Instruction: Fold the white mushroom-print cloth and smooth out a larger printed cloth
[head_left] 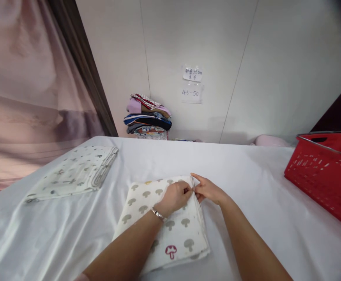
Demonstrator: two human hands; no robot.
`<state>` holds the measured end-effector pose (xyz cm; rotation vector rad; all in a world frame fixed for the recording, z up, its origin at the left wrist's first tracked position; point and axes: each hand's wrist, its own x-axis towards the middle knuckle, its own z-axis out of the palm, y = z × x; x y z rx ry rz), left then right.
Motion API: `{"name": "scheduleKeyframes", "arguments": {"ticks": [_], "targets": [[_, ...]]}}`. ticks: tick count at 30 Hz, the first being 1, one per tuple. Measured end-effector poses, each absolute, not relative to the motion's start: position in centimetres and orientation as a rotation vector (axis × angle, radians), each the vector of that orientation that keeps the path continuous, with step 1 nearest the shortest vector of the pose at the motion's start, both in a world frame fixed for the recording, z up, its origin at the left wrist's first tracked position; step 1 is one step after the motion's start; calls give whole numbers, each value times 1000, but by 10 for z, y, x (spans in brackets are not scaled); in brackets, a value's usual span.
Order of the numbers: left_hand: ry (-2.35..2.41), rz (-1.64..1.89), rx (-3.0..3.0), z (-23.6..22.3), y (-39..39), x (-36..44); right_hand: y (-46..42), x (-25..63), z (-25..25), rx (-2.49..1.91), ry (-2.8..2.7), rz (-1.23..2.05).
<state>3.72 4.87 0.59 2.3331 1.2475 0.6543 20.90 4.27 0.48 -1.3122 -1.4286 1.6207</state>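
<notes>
A folded white cloth printed with grey mushrooms, plus a yellow and a dark red one, lies flat in front of me. My left hand, with a silver bracelet at the wrist, rests on it and pinches the layers at the right edge. At that same edge my right hand meets the left fingertips, its thumb and fingers closed on the cloth's side and the index finger stretched along the far corner. Exactly which layers each hand grips is partly hidden.
Another folded patterned cloth lies at the left on the white-covered table. A red plastic basket with a metal handle stands at the right. Beyond the far edge rises a pile of folded fabrics by the wall, near paper signs.
</notes>
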Motion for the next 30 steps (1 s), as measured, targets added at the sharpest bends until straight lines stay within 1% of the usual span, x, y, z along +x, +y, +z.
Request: {"name": "scheduleKeyframes", "arguments": {"ticks": [8,15,24,30], "targets": [[1400,909,2426,2,57,33,41,209,7,-1296,-1407,1638],[1386,837,2511,-3,56,36,41,204,9,-1386,-1334,1592],[1402,875,2487,-6,58,36,49,189,-10,-1567,-1446,1213],[1404,935,2499,-7,58,36,48,192,-9,-1472,-1450,1261]]}}
